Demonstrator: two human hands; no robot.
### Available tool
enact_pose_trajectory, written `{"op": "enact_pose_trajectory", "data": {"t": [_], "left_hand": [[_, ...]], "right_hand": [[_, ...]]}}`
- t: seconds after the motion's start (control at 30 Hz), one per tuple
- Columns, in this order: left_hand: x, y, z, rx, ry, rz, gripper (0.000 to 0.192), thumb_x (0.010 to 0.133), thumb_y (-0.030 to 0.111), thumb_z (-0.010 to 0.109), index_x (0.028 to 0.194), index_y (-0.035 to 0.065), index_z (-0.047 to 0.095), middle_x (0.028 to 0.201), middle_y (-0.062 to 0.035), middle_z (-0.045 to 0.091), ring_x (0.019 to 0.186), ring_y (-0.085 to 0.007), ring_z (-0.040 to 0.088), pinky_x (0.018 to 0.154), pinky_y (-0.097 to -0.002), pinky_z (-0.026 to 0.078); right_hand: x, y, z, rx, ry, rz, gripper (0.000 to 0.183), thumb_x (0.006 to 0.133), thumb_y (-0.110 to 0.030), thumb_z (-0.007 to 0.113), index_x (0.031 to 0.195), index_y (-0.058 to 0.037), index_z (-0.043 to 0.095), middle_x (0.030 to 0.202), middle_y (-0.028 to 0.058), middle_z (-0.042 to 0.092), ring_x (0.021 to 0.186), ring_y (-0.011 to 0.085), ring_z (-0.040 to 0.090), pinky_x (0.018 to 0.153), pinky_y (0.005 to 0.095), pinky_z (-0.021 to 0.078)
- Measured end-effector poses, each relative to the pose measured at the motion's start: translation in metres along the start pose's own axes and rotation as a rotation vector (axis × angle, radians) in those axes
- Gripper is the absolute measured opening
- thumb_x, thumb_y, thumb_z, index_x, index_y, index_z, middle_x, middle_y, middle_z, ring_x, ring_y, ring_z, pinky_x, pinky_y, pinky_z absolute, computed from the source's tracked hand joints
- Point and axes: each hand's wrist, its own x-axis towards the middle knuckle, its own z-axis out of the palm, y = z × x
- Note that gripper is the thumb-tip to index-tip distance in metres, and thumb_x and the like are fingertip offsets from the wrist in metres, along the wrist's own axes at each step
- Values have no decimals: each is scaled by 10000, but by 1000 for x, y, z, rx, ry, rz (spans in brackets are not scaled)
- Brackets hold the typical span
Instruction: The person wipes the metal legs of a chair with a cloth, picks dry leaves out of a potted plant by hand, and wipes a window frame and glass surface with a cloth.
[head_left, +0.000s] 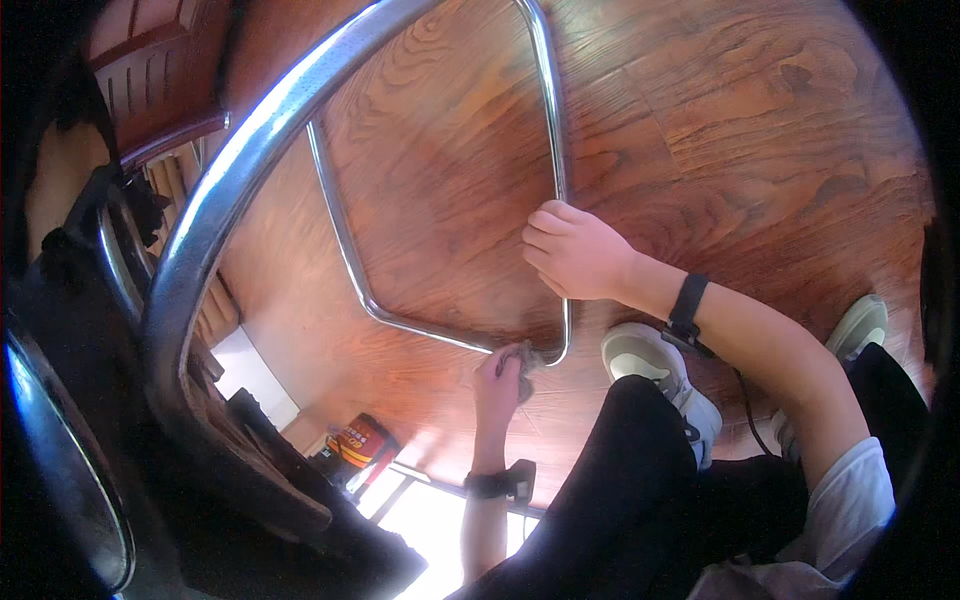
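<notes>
A bent chrome metal tube frame (335, 202) lies against the wood-grain floor (465, 195). My right hand (574, 251) is closed around its right-hand tube, above the lower corner. Lower down, my left hand (499, 375) pinches a grey fuzzy wad (531, 369), steel wool or cloth, at the bottom tube near that same corner. The wad partly covers the tube there. A thick, shiny curved metal tube (251, 150) rises close to the camera on the left and looks joined to dark furniture parts, though the join is hidden.
My shoes (645, 356) and dark-trousered knees are at the lower right, with a thin black cable (744, 409) beside them. A red and black printed package (364, 442) lies at the lower left, near a white panel (255, 375). Reddish-brown wooden furniture (150, 75) stands at the upper left.
</notes>
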Motion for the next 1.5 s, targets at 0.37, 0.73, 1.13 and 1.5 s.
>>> {"op": "enact_pose_trajectory", "data": {"t": [0.37,0.73,1.13,1.5], "left_hand": [[-6,6,11,720,41,478,252,903,180,597,1045,14,725,778,-116,645,699,-258,635,631,-358,495],[-21,7,17,917,101,679,320,865,96,614,1168,20,685,839,-151,652,677,-261,640,625,-351,516],[-13,0,-1,890,192,595,350,886,123,635,1211,-6,660,923,-167,686,794,-270,683,711,-349,548],[-9,17,13,946,161,574,265,937,145,574,1105,-15,703,726,-30,625,625,-120,555,573,-290,465]], "right_hand": [[-3,1,2,15,-27,6,166,754,-247,653,816,-93,648,929,5,600,1011,207,506,985,328,401],[3,0,0,9,-17,-1,159,768,-245,655,820,-95,644,920,11,594,1004,208,509,981,331,405],[1,-1,-1,21,-7,-18,181,761,-242,670,839,-79,656,931,9,599,1006,210,513,972,335,410],[2,0,-3,5,-36,-6,164,765,-245,669,820,-92,648,931,-1,601,998,202,511,984,330,408]]}}
